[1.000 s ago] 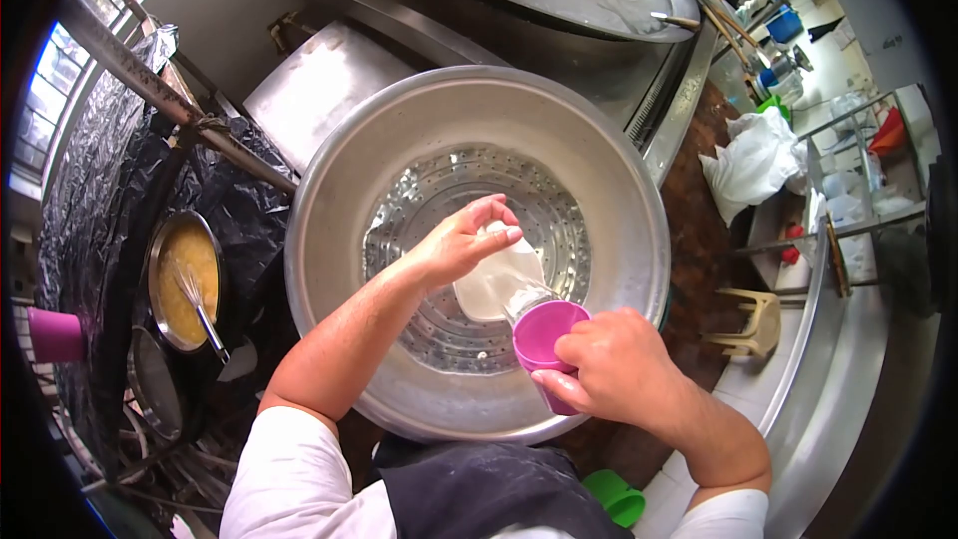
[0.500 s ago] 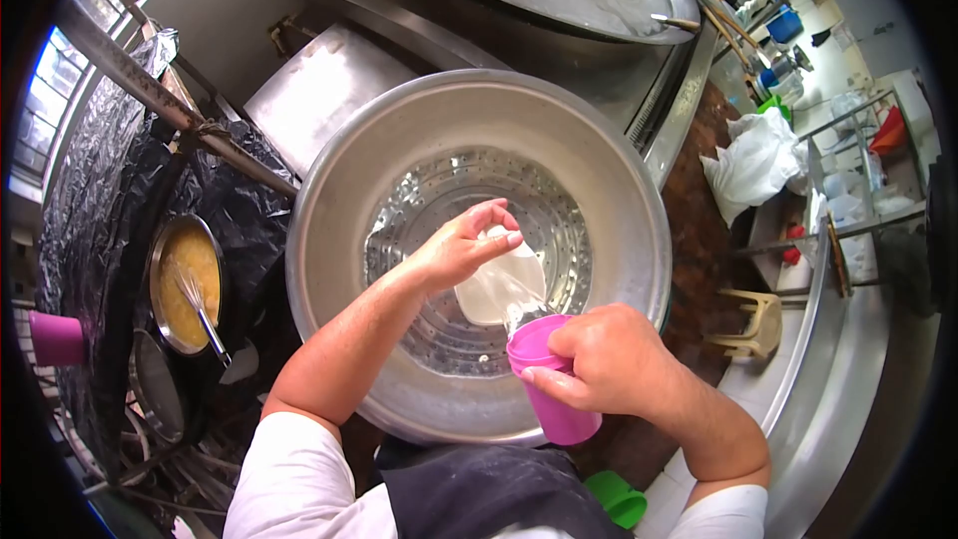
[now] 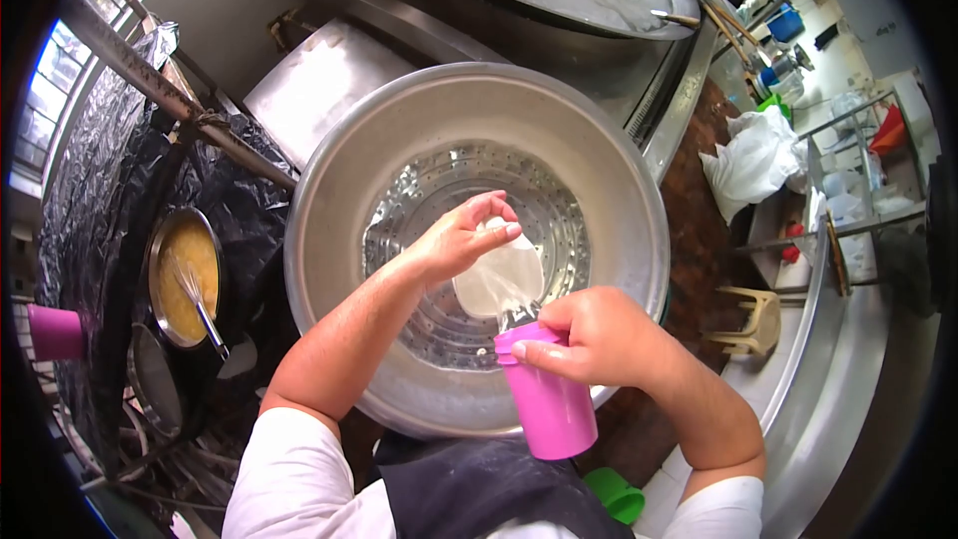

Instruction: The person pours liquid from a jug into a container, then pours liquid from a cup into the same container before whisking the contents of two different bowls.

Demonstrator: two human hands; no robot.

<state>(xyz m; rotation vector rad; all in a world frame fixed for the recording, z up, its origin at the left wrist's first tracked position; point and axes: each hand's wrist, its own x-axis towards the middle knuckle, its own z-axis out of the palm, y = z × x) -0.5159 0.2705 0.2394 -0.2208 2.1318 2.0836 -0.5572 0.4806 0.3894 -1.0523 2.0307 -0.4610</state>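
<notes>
Your right hand (image 3: 609,334) is wrapped around the pink mug (image 3: 549,409), tipped steeply at the near right of the wide metal basin (image 3: 639,200), apparently so its clear liquid (image 3: 515,311) runs inward over the pale rounded piece (image 3: 499,274). Your left hand (image 3: 467,240) seems to pinch that piece's far edge, thumb and fingers close together, likely to steady it under the stream, above the basin's perforated bottom (image 3: 419,319), where runoff stays inside the high walls.

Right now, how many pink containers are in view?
2: a pink jug in the right hand, its mouth over the metal basin, and a pink cup at the far left. Others may be hidden.
</notes>
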